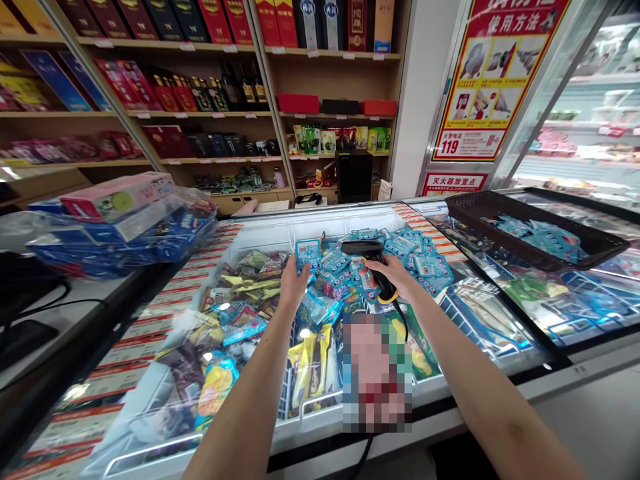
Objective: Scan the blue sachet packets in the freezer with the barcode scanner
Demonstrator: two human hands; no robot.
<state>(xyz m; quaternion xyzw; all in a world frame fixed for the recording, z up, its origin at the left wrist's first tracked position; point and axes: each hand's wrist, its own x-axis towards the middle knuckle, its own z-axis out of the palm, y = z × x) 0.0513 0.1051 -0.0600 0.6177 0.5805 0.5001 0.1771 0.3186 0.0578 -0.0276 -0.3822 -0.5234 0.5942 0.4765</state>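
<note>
My left hand (294,280) grips a small blue packet (307,251) by its edge, with a white barcode label facing me. My right hand (395,275) is wrapped round the handle of a black barcode scanner (384,285), its head level and turned toward the packet, a short distance off. A cable hangs from the scanner's base. Beneath and beyond the scanner, many similar blue packets (430,268) lie in a loose heap on the glass top of a chest freezer (303,412). Pixelation hides a patch below the scanner.
Wrapped ice creams (250,280) show through the freezer glass. At right, a dark plastic tray (595,259) holds more blue packets. Plastic-wrapped boxes (120,213) are stacked at left, near black cables (55,303). Stocked shelves (200,113) and a red poster (500,80) stand behind.
</note>
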